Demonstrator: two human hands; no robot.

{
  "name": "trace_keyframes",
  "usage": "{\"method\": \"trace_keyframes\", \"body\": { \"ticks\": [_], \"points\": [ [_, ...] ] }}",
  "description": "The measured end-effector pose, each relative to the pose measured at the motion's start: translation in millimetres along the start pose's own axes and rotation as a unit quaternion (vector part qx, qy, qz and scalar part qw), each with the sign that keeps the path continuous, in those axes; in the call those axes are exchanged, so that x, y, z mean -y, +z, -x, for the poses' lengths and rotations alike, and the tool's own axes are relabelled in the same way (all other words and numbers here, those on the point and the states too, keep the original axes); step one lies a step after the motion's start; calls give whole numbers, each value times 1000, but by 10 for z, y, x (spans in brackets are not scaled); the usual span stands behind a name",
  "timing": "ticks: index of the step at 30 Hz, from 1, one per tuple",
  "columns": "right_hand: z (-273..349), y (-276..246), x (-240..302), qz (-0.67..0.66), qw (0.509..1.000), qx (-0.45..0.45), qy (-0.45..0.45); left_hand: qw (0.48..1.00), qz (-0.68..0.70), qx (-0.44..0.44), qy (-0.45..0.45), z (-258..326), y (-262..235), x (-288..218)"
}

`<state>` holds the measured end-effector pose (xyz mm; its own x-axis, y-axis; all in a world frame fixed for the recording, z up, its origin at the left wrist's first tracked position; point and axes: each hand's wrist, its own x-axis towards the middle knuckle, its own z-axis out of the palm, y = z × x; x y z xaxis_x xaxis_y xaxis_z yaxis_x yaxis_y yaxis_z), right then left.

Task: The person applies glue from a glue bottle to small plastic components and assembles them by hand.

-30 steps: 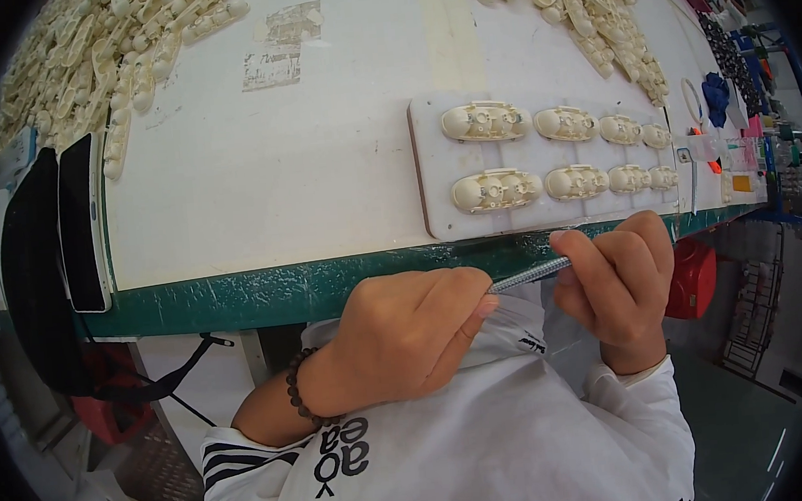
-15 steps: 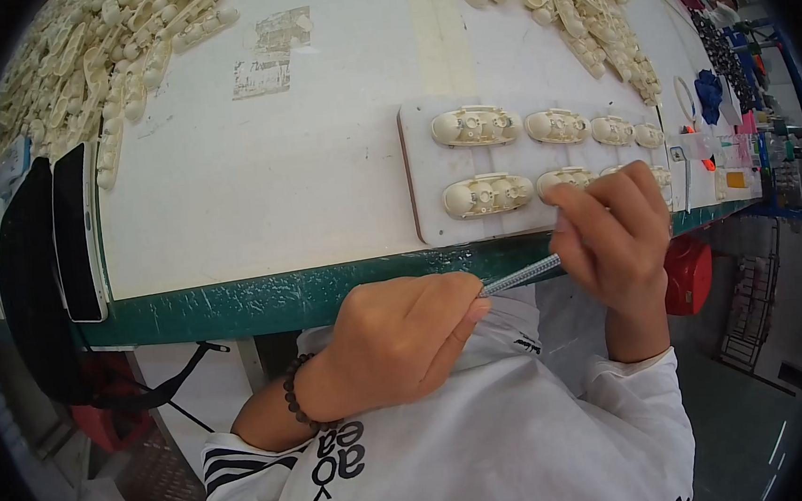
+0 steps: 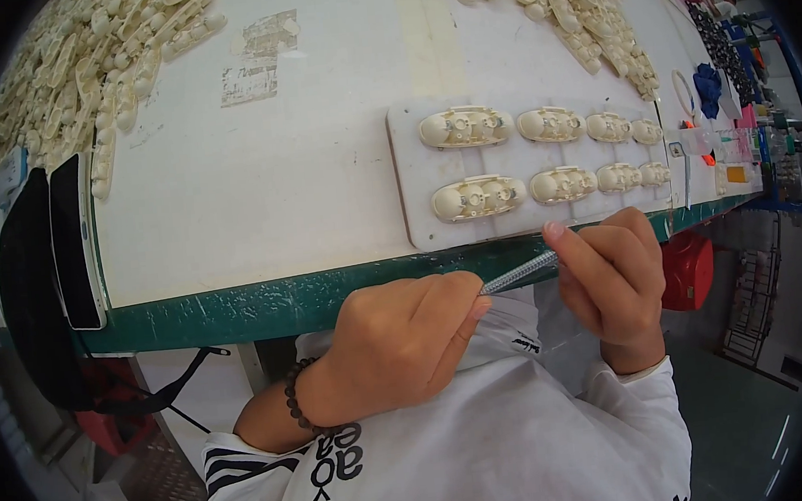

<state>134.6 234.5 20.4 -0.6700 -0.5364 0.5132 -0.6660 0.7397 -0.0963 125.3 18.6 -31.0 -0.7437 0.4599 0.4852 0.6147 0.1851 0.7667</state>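
My left hand [image 3: 403,340], a dark bead bracelet at its wrist, is closed round one end of a slim silvery-grey rod [image 3: 520,272] with a textured surface. The rod slants up to my right hand [image 3: 611,281], whose curled fingers close at its other end. The right index fingertip points up and left, apart from the rod. Just beyond both hands lies a white fixture board [image 3: 410,165] carrying two rows of cream oval plastic parts [image 3: 478,197]. The right hand is nearest the board's front edge, not touching the parts.
Heaps of loose cream parts [image 3: 58,80] cover the table's far left, and another heap [image 3: 571,11] lies far right. A phone [image 3: 75,243] and a black strap bag [image 3: 33,298] rest at the left edge. A red stool [image 3: 687,270] stands below the table at right.
My right hand has drawn back from the front row of parts toward me, uncovering them. My left hand keeps its hold on the rod. The view has shifted slightly.
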Motion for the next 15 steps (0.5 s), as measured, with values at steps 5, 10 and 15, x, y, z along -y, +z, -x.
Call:
{"method": "trace_keyframes", "body": {
  "ticks": [5, 10, 15],
  "points": [
    [140, -47, -21, 46, 998, -34, 31, 999, 28, 24, -12, -117, 139, -79],
    [223, -131, -85, 101, 993, -20, 64, 998, 34, 55, -24, -197, 300, -72],
    [238, -133, -138, 47, 997, 13, 63, 999, 8, 40, -16, -199, 320, -43]
  ]
}}
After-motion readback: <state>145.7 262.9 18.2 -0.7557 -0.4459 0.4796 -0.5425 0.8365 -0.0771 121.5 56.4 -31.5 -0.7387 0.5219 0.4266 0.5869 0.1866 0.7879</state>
